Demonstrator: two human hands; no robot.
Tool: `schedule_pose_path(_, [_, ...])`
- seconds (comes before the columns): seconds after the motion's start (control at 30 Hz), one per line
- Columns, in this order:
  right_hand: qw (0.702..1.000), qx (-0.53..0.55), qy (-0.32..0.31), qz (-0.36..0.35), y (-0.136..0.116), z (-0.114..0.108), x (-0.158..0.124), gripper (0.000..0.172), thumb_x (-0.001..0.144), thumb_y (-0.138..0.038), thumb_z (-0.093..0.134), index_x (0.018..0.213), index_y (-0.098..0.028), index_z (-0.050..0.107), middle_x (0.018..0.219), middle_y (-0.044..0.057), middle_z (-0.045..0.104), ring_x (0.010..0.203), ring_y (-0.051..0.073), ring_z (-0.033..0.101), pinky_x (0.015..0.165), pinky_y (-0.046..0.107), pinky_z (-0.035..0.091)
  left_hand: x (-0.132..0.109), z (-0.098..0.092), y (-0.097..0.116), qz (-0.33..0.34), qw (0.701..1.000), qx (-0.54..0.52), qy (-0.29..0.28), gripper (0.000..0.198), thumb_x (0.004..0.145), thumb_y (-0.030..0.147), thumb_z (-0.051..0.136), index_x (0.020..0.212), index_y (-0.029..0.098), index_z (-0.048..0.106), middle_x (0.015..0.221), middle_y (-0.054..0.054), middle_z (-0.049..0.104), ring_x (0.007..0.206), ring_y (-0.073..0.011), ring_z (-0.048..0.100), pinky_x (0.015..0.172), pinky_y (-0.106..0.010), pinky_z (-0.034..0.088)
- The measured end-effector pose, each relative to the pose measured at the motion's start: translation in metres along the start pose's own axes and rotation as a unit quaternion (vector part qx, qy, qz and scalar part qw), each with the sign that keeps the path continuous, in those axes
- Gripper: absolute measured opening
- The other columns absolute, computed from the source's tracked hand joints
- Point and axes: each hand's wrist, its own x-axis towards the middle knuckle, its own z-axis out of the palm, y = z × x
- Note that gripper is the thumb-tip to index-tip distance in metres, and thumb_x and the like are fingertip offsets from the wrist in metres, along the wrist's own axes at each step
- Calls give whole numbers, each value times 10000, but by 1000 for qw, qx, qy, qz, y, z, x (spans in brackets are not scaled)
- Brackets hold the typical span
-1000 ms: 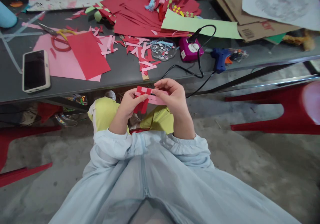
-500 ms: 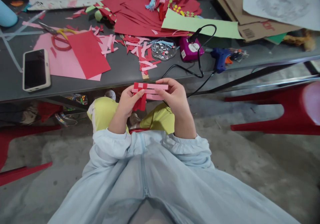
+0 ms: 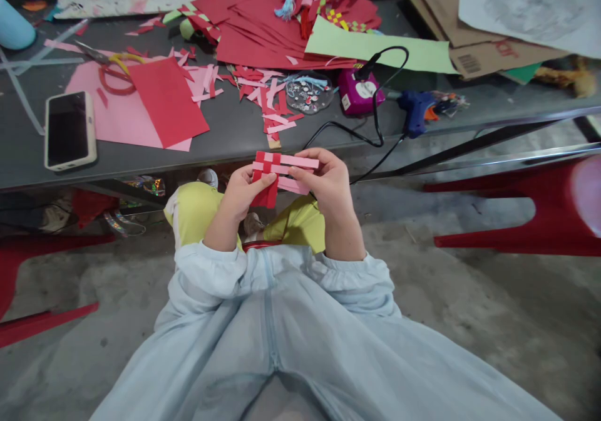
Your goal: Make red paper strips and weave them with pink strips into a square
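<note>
Between my hands, above my lap, is a small piece of woven paper strips (image 3: 267,165), with red strips hanging down on the left and pink strips (image 3: 297,184) running out to the right. My left hand (image 3: 241,194) pinches the red, woven end, thumb on top. My right hand (image 3: 328,180) has its thumb and fingers closed on the pink strips near their right part. A gap shows between the upper and lower pink strips. The fingers beneath the paper are hidden.
On the dark table (image 3: 211,165) lie a phone (image 3: 70,129), scissors (image 3: 117,73), red paper sheets (image 3: 258,39), paper scraps (image 3: 275,98), a purple power adapter (image 3: 359,92) and a blue glue gun (image 3: 417,111). A black cord hangs near my right hand. Red stools (image 3: 530,205) flank me.
The woven paper has tilted slightly, its pink strips sloping down to the right. The lower pink strips have spread away from the upper one. Both hands keep their hold.
</note>
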Motion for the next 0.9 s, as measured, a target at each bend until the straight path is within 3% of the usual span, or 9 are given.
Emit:
schedule_pose_path(0.17, [1000,-19,20,-13,4,3,-1,317,631,-377,820,862,-237,653,746,-23,643,611,115,562,575,278,498,0,-1,1,3,1000,1,-8,451,565,461,904,849,162,723,724,23,698,603,-85,608,619,-228,496])
schedule_pose_path(0.47, [999,19,50,-5,2,4,3,366,582,-364,858,862,-236,659,723,-37,662,642,113,615,636,272,534,1,-2,-1,0,1000,9,-1,455,564,450,907,881,169,740,761,8,727,624,-94,627,611,-222,506])
schedule_pose_path(0.7, [997,12,-37,61,8,-2,-2,482,581,-590,831,842,-206,701,771,17,730,677,148,664,628,292,548,3,-3,-3,26,1000,6,12,449,578,464,898,883,177,737,742,12,724,623,-100,640,623,-227,521])
schedule_pose_path(0.8, [993,-14,-72,92,9,-2,-6,443,563,-543,862,789,-185,728,693,14,714,604,124,617,571,265,503,4,-4,-4,36,999,15,26,455,572,480,896,866,173,732,752,9,726,638,-110,648,632,-236,527])
schedule_pose_path(0.9, [993,-12,-69,90,7,0,-8,349,581,-473,866,719,-184,728,628,6,689,569,113,592,561,261,489,4,-4,-5,42,998,20,34,454,567,491,896,843,170,731,752,5,731,651,-121,663,641,-243,533])
